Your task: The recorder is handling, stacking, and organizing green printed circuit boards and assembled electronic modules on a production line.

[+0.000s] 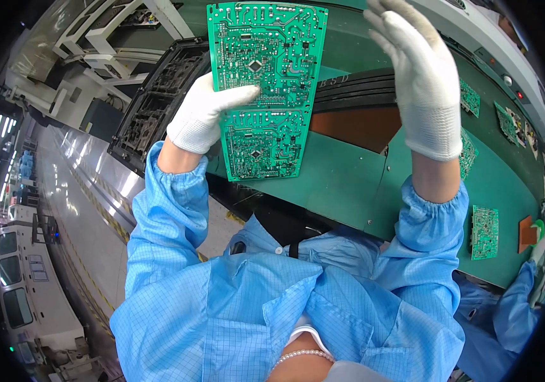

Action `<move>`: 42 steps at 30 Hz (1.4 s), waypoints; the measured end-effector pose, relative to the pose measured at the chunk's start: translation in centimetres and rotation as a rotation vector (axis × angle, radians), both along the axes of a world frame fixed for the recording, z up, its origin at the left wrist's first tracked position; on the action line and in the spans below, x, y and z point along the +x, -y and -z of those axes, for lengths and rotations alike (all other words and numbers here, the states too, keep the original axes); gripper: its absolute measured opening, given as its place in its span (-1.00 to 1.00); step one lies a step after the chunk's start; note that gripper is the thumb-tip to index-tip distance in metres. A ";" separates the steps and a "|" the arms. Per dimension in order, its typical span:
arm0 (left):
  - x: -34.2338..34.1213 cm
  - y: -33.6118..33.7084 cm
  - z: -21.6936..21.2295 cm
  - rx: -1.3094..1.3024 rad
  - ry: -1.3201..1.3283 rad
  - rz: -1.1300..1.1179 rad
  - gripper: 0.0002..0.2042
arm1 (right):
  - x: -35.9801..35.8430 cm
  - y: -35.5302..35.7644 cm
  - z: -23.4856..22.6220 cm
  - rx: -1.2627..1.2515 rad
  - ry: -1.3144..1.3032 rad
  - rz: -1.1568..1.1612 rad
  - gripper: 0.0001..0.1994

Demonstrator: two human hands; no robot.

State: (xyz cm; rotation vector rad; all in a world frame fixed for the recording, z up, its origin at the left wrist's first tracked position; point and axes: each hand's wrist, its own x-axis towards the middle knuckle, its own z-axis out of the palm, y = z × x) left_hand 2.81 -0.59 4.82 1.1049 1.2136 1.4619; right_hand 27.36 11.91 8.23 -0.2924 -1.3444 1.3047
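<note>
One large green board (pixel 279 95) in two sections is at the upper centre of the frame. One gloved left hand (pixel 202 114) grips its left edge, thumb laid across the front, other fingers hidden behind. One gloved right hand (pixel 424 83), upper right, has fingers outstretched, holding nothing visible. At least four smaller boards (pixel 485 233) show at the right.
</note>
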 end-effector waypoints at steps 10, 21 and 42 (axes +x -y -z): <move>0.0 -1.0 -2.1 -0.043 -0.110 0.041 -0.62 | 2.5 0.1 -3.1 0.030 -0.083 0.098 -0.54; 0.3 -1.9 -4.4 -0.109 -0.330 0.042 -0.71 | 3.4 0.1 -3.9 0.034 -0.017 0.142 -0.58; 0.3 -10.4 -5.7 0.007 -0.877 0.228 -0.86 | 3.4 0.4 -4.3 0.154 -0.129 0.147 -0.57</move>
